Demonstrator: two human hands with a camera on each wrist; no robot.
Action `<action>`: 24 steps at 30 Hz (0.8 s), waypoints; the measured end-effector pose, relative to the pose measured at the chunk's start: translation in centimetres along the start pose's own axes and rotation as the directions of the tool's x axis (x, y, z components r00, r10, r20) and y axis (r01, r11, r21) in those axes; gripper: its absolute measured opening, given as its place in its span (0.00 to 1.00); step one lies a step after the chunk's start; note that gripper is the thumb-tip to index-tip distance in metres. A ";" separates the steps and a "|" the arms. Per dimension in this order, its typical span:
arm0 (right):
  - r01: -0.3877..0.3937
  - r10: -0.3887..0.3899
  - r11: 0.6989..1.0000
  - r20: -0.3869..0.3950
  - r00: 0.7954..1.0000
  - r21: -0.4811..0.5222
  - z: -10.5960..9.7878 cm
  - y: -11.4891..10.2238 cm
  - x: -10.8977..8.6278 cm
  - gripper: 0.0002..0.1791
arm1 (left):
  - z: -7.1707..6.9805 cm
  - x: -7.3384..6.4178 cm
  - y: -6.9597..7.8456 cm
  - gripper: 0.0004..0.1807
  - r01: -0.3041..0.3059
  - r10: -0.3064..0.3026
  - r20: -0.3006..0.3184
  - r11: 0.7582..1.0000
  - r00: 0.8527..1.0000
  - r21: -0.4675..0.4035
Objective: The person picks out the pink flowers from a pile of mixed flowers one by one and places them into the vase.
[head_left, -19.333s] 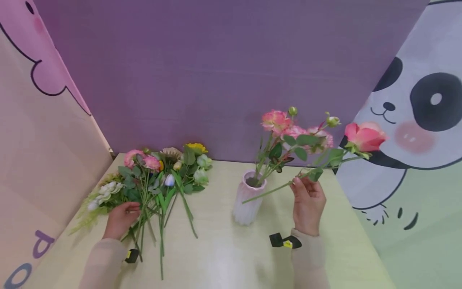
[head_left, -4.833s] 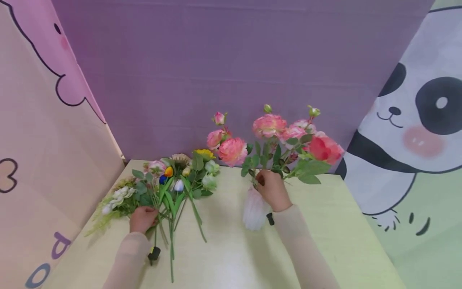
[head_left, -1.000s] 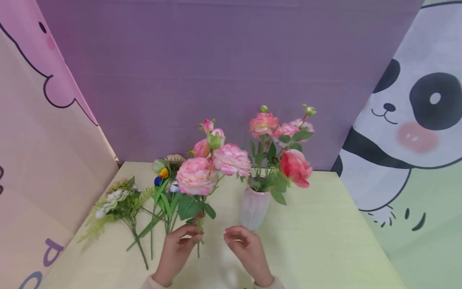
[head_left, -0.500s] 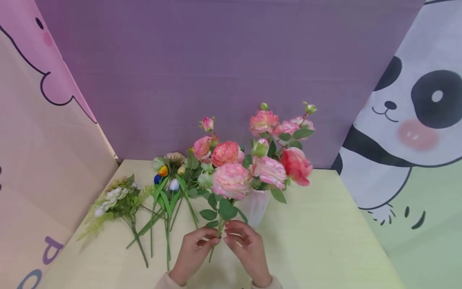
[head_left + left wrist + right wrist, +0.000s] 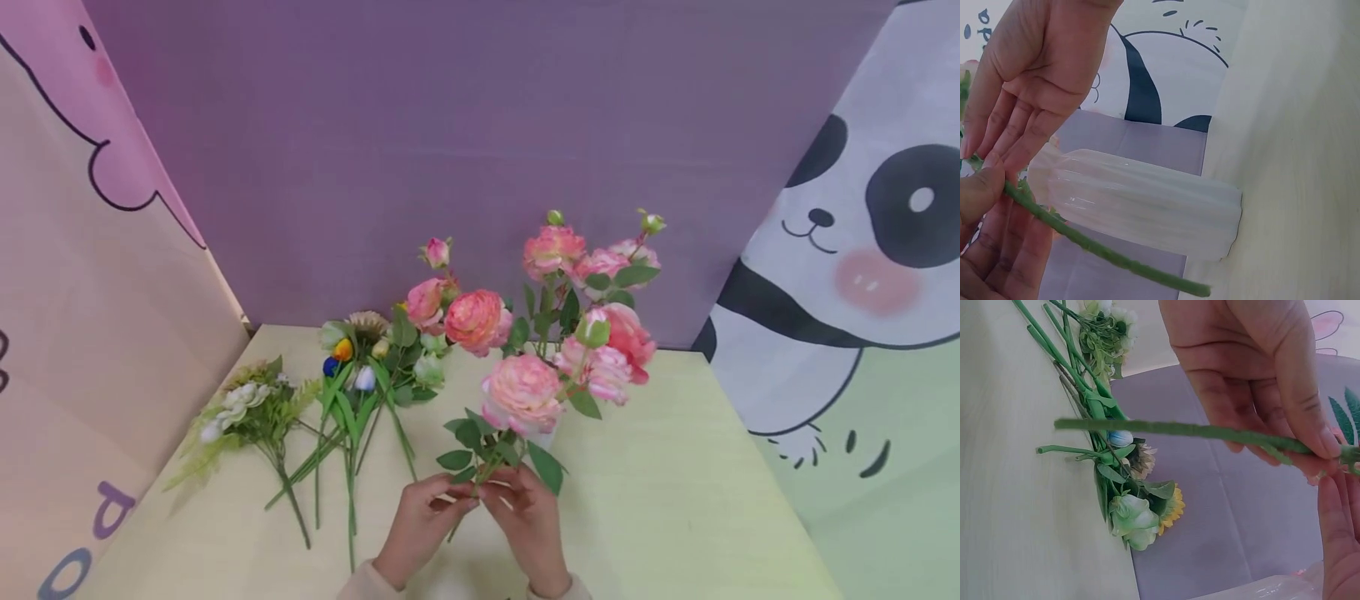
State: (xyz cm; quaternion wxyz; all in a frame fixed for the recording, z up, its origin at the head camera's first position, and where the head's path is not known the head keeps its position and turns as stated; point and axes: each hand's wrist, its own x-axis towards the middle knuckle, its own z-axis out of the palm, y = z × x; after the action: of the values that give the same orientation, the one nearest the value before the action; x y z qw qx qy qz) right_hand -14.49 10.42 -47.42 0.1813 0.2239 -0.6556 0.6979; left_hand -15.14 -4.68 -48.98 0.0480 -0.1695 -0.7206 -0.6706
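In the head view my left hand (image 5: pixel 423 521) pinches the green stem of a pink peony spray (image 5: pixel 523 395). The spray has full pink blooms, a bud (image 5: pixel 592 330) and dark leaves. My right hand (image 5: pixel 528 525) meets the left at the stem, thumb and fingers pinching it just under the leaves. The bare lower stem (image 5: pixel 1104 251) slants past a ribbed, pale pink-white vase (image 5: pixel 1141 206) in the left wrist view. The held blooms mostly hide this vase from the head. Coral and pink flowers (image 5: pixel 553 252) stand in it, including a large coral rose (image 5: pixel 630 340).
On the table's left lie white flowers with pale fern (image 5: pixel 243 404), tulips with green leaves (image 5: pixel 365 379), and light green blooms (image 5: pixel 429 371). A yellow sunflower (image 5: pixel 1172 509) shows in the right wrist view. A purple backdrop (image 5: pixel 450 150) rises behind the table (image 5: pixel 675 500).
The coral rose once in my right hand is in the vase, with another coral-pink spray. My left hand has brought the pink peony spray rightward from the pile; my right hand has joined it on the stem.
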 end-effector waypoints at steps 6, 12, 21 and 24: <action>0.007 -0.007 1.000 -0.020 1.000 0.021 0.0 0.3 -0.2 0.13 | 0.3 0.2 -0.2 0.10 -0.014 0.015 0.006 0.998 1.000 -0.062; 0.009 -0.009 1.000 -0.029 1.000 -0.007 -0.2 0.5 -0.5 0.13 | 0.8 0.1 -0.4 0.10 -0.008 0.006 -0.016 0.995 1.000 -0.096; -0.065 0.050 0.986 -0.098 0.994 -0.155 -0.3 0.2 -0.5 0.13 | 1.3 0.4 -0.3 0.10 0.156 -0.156 0.013 0.978 0.988 -0.135; -0.080 0.060 0.981 -0.120 0.991 -0.177 -0.5 0.2 -0.4 0.13 | 1.2 0.7 -0.5 0.11 0.189 -0.185 0.037 0.960 0.982 -0.207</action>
State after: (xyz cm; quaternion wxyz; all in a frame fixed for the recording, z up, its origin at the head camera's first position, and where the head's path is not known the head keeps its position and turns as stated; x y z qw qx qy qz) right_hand -14.33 10.93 -47.77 0.2133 0.1432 -0.7124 0.6530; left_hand -15.81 -3.43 -49.39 -0.0399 -0.1104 -0.6591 -0.7428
